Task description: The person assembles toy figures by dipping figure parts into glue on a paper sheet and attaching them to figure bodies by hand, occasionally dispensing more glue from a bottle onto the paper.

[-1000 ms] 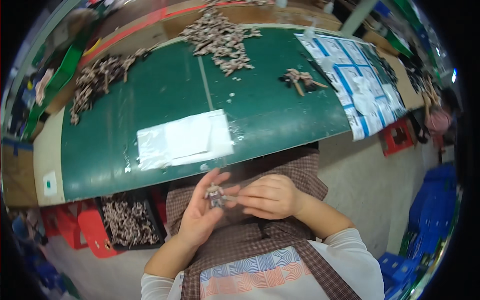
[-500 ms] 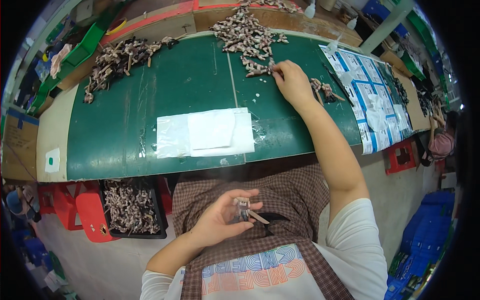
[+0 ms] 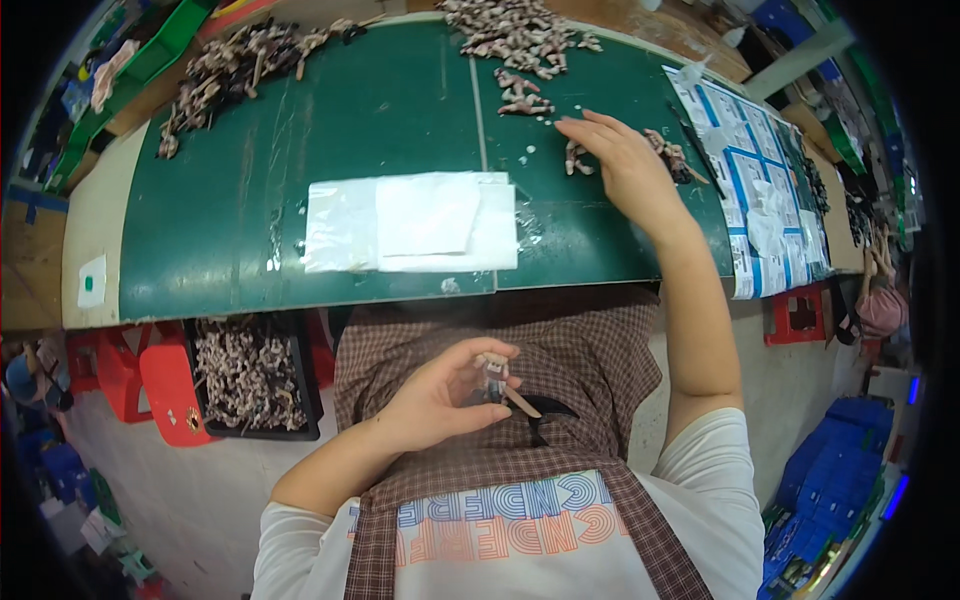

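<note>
My left hand (image 3: pixel 440 400) is closed around a small pale and dark figurine (image 3: pixel 494 370) above my lap, pinching it between thumb and fingers. A flat wooden stick (image 3: pixel 522 403) sticks out from the figurine. Over the green table, my right hand (image 3: pixel 632 168) has its fingers stretched out and seems to hold nothing. Beneath its fingers a loose figurine (image 3: pixel 577 158) lies on the table. Just beyond, a few figurines (image 3: pixel 522 95) lie at the near end of a large pile of pale figurines (image 3: pixel 510 35). More figurines with sticks (image 3: pixel 675 160) lie right of the hand.
A white sheet on a plastic bag (image 3: pixel 425 215) lies near the front edge of the green table (image 3: pixel 380 120). Dark figurines with sticks (image 3: pixel 240 70) are heaped at the far left. A black crate of figurines (image 3: pixel 250 432) stands below left, beside a red stool (image 3: pixel 170 395). Printed sheets (image 3: pixel 750 180) cover the right side.
My right hand has drawn back rightward from the pile's near end, and its fingers have straightened. A figurine now lies apart beneath it. The left hand keeps its figurine. The view has tilted down.
</note>
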Demonstrator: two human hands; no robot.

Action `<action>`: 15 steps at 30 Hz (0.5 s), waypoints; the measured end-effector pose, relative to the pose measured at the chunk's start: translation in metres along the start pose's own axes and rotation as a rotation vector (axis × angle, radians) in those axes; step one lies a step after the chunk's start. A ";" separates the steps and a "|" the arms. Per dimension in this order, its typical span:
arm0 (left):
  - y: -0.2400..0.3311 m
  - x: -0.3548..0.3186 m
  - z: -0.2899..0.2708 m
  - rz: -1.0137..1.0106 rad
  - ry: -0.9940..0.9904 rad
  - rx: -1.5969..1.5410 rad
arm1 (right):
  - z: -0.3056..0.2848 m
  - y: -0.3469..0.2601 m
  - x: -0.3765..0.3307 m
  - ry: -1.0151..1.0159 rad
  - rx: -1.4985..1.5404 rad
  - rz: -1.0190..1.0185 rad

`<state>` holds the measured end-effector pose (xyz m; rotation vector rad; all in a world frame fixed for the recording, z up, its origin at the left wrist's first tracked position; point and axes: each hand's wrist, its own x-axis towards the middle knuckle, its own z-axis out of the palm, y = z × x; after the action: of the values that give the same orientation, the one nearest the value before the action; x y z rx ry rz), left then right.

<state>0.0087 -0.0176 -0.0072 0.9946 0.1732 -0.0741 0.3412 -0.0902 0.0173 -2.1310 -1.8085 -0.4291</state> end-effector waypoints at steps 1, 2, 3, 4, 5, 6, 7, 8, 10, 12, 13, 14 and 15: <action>0.000 0.000 0.001 0.019 -0.023 0.000 | -0.005 0.001 -0.001 -0.042 0.065 0.037; 0.001 0.001 0.001 0.021 -0.036 -0.010 | -0.009 -0.003 0.001 -0.105 0.046 0.089; 0.003 0.001 0.001 0.020 -0.001 -0.021 | -0.011 -0.008 0.001 -0.169 0.025 0.137; 0.003 0.000 0.001 0.042 0.017 -0.012 | -0.010 -0.005 -0.007 -0.123 0.035 0.154; 0.004 0.000 0.001 0.066 0.040 -0.001 | -0.013 -0.010 -0.009 -0.128 0.081 0.250; 0.003 -0.002 0.000 0.081 0.075 -0.061 | -0.017 -0.018 -0.011 -0.136 0.085 0.293; 0.004 -0.002 -0.002 0.083 0.085 -0.068 | -0.021 -0.023 -0.014 -0.144 0.080 0.346; 0.005 -0.003 -0.004 0.086 0.106 -0.048 | -0.018 -0.026 -0.017 -0.150 0.083 0.340; 0.004 -0.006 -0.008 0.081 0.136 -0.009 | -0.011 -0.031 -0.021 0.007 0.040 0.239; 0.004 -0.008 -0.010 0.095 0.131 -0.013 | -0.014 -0.040 -0.020 -0.030 0.066 0.250; 0.005 -0.010 -0.010 0.106 0.133 -0.009 | -0.016 -0.044 -0.019 -0.050 0.089 0.258; 0.004 -0.011 -0.011 0.106 0.127 -0.013 | -0.015 -0.046 -0.019 -0.053 0.082 0.261; 0.004 -0.011 -0.012 0.110 0.128 -0.012 | -0.015 -0.047 -0.019 -0.031 0.110 0.329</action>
<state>-0.0027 -0.0054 -0.0085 0.9956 0.2348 0.0913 0.2918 -0.1067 0.0246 -2.3091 -1.4213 -0.2121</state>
